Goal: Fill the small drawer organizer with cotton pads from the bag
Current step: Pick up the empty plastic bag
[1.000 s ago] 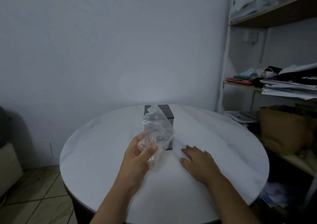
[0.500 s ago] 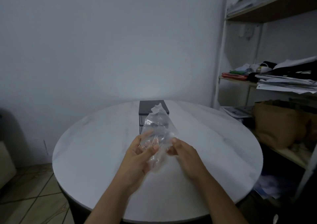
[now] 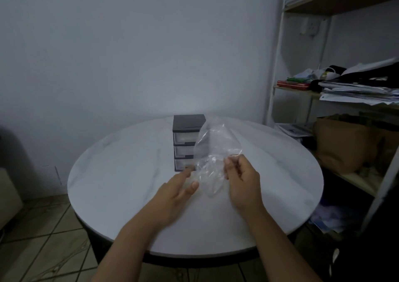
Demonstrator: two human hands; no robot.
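Since half a second before, the bag had passed to the right hand, which pinched it above the table, before the organizer; the left hand lay open-fingered beside it.

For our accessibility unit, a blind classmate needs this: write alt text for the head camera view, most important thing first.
A person's right hand pinches a crumpled clear plastic bag above a round white table, the open left hand close beside it. Behind the bag stands a small black drawer organizer with three clear drawers.
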